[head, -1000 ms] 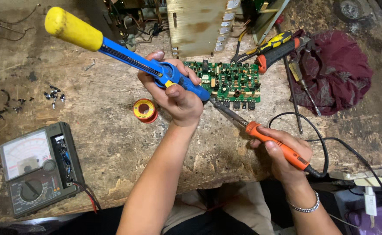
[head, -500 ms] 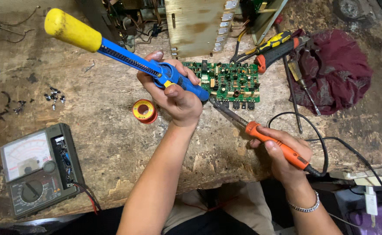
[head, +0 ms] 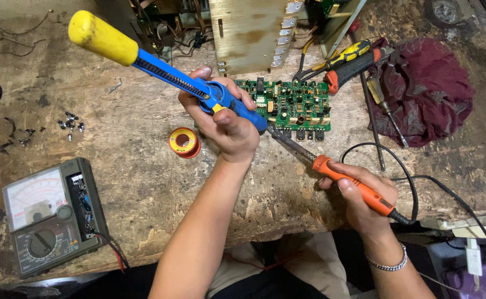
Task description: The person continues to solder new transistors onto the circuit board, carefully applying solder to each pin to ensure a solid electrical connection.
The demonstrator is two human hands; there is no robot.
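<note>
My left hand grips a blue desoldering pump with a yellow plunger knob, held tilted so its tip meets the left edge of a green circuit board lying on the wooden bench. My right hand holds an orange-handled soldering iron. Its metal shaft points up-left toward the same spot on the board, just under the pump's tip. A black cord runs from the iron's handle across the bench.
A small spool of solder sits left of my left hand. An analog multimeter lies at the lower left. Screwdrivers and pliers and a dark red cloth lie right of the board. Loose screws are scattered far left.
</note>
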